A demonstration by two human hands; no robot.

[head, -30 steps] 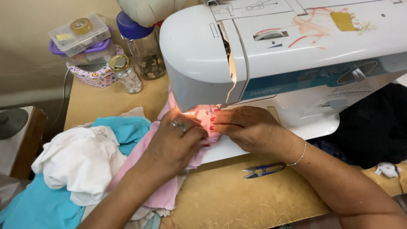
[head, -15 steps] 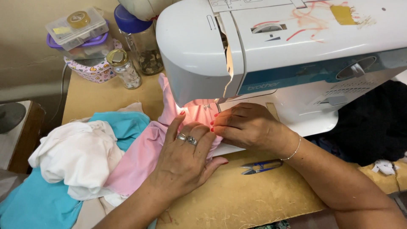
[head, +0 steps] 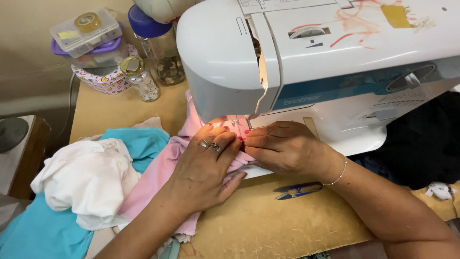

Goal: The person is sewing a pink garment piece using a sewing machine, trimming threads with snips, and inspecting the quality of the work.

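Both hands flat on the pink fabric (head: 158, 177) at the white sewing machine (head: 326, 67), right in front of the needle area. Left hand (head: 203, 170) lies palm down on the cloth, fingers stretched forward and close together, rings on two fingers, fingertips reaching just under the machine's head — pressing, not gripping. Right hand (head: 282, 148) sits just beside it on the machine bed, fingers curled narrow, tips pinching the fabric edge where it meets the left fingertips. Thin bracelet on the right wrist.

The pink fabric runs from under the machine's head, down and away to the left of the machine, across the tan table (head: 268, 225). Left of the machine, beside the pink cloth: a white cloth bundle (head: 86, 177) on top of teal fabric (head: 38, 230). In front of the machine's base, near the right forearm — small blue thread snips (head: 298, 190) lying flat on the table. Behind and left of the machine: a jar of buttons (head: 141, 79), a taller jar with a blue lid (head: 155, 45), stacked plastic boxes (head: 93, 41). Black fabric (head: 421, 144) lies right of the machine's base.
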